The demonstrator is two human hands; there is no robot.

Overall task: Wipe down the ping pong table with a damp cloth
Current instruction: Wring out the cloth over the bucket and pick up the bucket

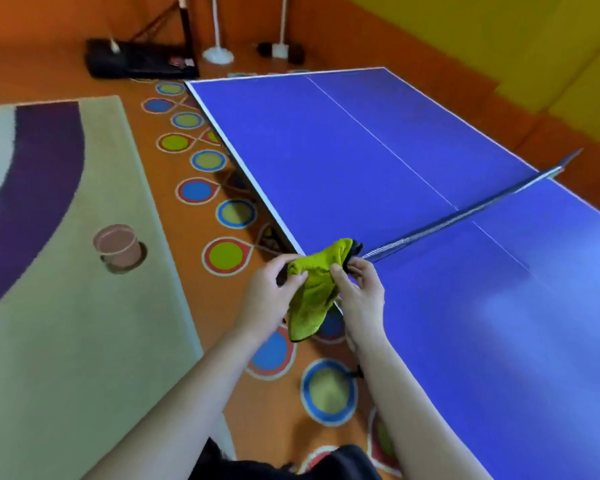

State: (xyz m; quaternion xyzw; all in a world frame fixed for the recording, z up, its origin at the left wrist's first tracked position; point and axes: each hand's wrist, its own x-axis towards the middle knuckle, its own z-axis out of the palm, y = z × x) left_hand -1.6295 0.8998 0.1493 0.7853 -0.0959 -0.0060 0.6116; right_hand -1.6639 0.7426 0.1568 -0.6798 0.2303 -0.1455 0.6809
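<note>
Cloth (314,285) between 2 hands (both pinching)

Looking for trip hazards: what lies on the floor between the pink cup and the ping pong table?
Head view: pale rug under the pink cup, then orange floor with coloured circles.
</note>
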